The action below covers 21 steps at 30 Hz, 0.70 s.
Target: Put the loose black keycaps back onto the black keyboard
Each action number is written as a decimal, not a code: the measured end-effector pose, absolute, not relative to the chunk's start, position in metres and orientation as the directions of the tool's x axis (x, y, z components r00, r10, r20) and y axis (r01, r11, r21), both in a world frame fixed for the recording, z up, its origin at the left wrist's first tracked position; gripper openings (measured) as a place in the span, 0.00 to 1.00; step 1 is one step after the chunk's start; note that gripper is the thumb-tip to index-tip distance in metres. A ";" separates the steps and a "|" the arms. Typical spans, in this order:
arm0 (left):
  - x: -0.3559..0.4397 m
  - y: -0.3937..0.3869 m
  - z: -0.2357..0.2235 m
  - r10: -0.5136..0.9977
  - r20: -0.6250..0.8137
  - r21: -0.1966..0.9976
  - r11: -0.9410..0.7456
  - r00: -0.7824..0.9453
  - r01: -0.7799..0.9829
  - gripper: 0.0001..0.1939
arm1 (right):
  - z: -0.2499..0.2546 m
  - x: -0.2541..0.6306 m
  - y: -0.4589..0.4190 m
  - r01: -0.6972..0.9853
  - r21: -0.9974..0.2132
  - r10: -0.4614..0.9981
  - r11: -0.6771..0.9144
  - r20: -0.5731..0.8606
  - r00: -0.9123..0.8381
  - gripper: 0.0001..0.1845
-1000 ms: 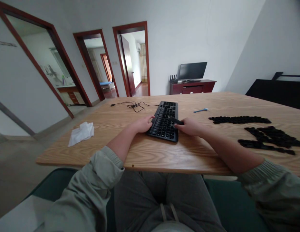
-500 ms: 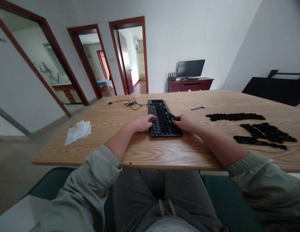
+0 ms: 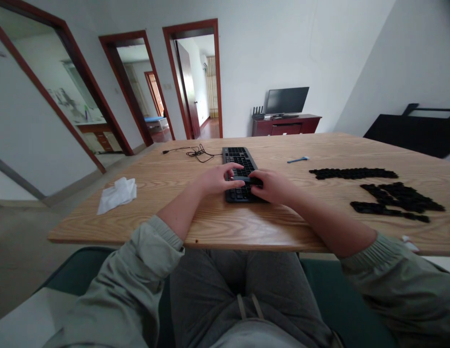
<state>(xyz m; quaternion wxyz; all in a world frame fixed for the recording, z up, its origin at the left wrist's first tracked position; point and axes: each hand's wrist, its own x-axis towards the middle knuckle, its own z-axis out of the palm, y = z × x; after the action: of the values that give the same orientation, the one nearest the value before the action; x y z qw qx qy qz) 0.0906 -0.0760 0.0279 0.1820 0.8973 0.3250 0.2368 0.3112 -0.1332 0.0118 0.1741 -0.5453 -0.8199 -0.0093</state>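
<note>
Head camera view: a light wood-grain table [image 3: 210,222] carries a long black keyboard [image 3: 238,157] near its middle, in front of the person. Around it lie a tangled thin black cable [image 3: 200,153] at the far left, a crumpled white tissue [image 3: 118,195] at the near left, and a slim blue brush-like tool [image 3: 297,160] at the far right. Farther right are rows and clusters of small black pieces [image 3: 355,172], and a small red-and-white object [image 3: 409,243] sits by the right sleeve. Both hands cover the middle of the keyboard and hide many of its keys.

The right hand [image 3: 271,186] has its fingers closed on a slim black handheld tool [image 3: 248,180] above the keys. The left hand [image 3: 214,179] reaches over the keyboard, thumb and forefinger spread either side of the tool's left end; whether they touch it I cannot tell.

Half a second ago the left hand was at the keyboard's left edge; now it has come across to the tool, which has swung from a slant to nearly level. The keyboard has stayed put, after being turned since the earliest frame.

Its long axis runs away from the person, the far end leaning slightly left, with the cable leaving at that end's left side. The tool lies crosswise over it, its free end pointing left.
</note>
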 end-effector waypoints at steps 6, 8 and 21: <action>0.096 -0.083 0.031 0.639 0.365 0.489 -0.750 0.677 0.445 0.22 | 0.025 0.324 -0.147 0.835 -0.190 0.827 0.516 0.365 -0.428 0.26; 0.094 -0.080 0.032 0.664 0.425 0.531 -0.733 0.615 0.424 0.23 | 0.035 0.353 -0.150 0.832 -0.207 0.829 0.514 0.369 -0.420 0.26; 0.084 -0.060 0.025 0.729 0.498 0.586 -0.682 0.469 0.437 0.25 | 0.017 0.630 -0.166 0.886 -0.458 0.982 -0.075 0.119 0.144 0.13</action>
<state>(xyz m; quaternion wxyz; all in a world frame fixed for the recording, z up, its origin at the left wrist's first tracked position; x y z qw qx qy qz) 0.0841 -0.0602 0.0253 0.1926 0.8352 0.3491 0.3788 0.6305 -0.1655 0.0167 0.2173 -0.7245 -0.6446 0.1114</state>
